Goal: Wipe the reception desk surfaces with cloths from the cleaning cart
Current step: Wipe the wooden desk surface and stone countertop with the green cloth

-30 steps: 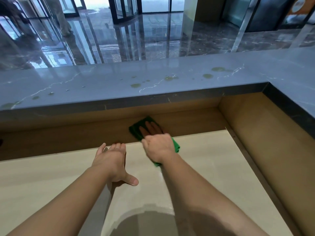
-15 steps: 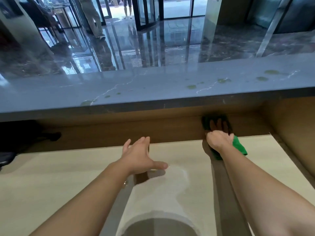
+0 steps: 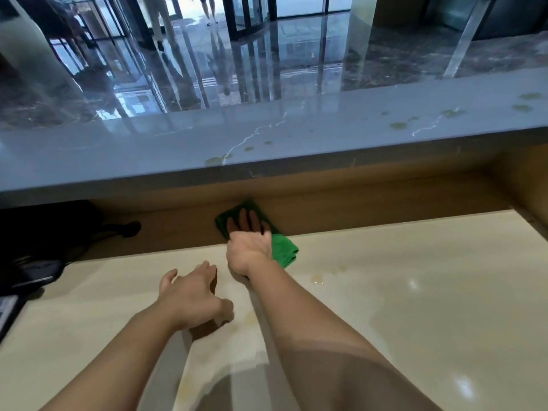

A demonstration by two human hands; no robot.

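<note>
My right hand (image 3: pixel 249 241) lies flat on a green cloth (image 3: pixel 283 249) and presses it onto the far edge of the cream lower desk (image 3: pixel 400 292), under the overhang. Its fingers reach into the shadow against the wooden back panel (image 3: pixel 370 209). My left hand (image 3: pixel 189 295) rests palm down on the cream surface, fingers spread, holding nothing. The grey marble upper counter (image 3: pixel 178 143) runs across above, with several greenish-yellow stains (image 3: pixel 398 125). A few wet spots (image 3: pixel 318 278) sit on the lower desk to the right of the cloth.
Black devices and cables (image 3: pixel 38 241) sit at the left end under the overhang. A wooden side wall (image 3: pixel 527 188) closes the desk on the right. Beyond the counter lies a glossy lobby floor (image 3: pixel 267 60) with people's legs (image 3: pixel 160 22) near the glass doors.
The view has swung left along the desk. My right hand has slid the green cloth leftwards along the back edge. My left hand has stayed flat on the surface.
</note>
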